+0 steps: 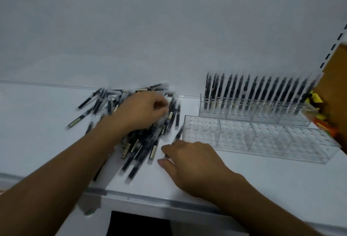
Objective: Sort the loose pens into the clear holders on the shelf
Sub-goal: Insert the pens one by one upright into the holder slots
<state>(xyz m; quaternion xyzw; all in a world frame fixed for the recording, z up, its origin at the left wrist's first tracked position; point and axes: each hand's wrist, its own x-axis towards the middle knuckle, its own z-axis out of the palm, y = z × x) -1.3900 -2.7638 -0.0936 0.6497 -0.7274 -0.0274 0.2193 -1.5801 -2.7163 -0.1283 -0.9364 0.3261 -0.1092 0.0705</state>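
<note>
Right hand: its fingers are narrowed, index and thumb pinching the near end of a single pen. The pen's long axis runs away from those fingers and slightly rightward, its far end just beside the empty clear holder, which lies right of the fingers and nearer this hand. Left hand rests curled on the pile of loose pens, left of those fingers; whether it holds any cannot be told through the blur. The filled holder stands beyond the empty one on the shelf. Nothing stands between pen and empty holder.
</note>
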